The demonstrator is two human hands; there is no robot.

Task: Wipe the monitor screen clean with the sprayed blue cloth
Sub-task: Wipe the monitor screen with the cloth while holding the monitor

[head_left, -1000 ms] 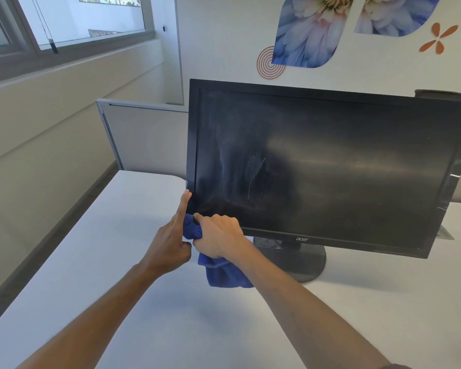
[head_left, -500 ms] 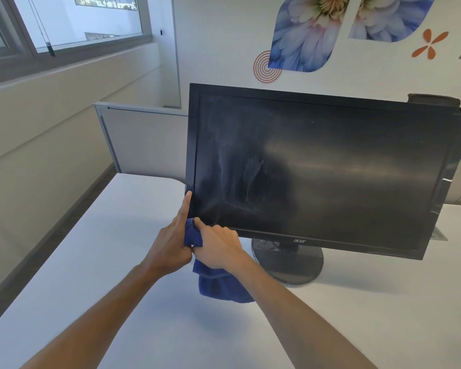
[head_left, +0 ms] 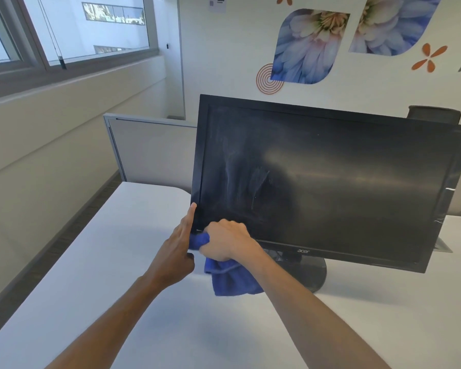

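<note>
A black monitor (head_left: 330, 182) stands on a round base on the white desk (head_left: 104, 262), its dark screen streaked with pale smears on the left half. My right hand (head_left: 228, 242) grips a bunched blue cloth (head_left: 232, 279) against the screen's lower left corner, and most of the cloth hangs below my fist. My left hand (head_left: 176, 249) rests on the monitor's left edge with the index finger straight along the bezel and the other fingers curled.
A grey partition panel (head_left: 149, 153) stands behind the desk at the left. A dark cylindrical object (head_left: 434, 114) shows above the monitor's top right corner. The wall with windows runs along the left, with floor between it and the desk.
My right hand with the cloth has shifted slightly right along the bottom left corner of the screen. My left hand stays on the monitor's edge. The view has tilted a little.
</note>
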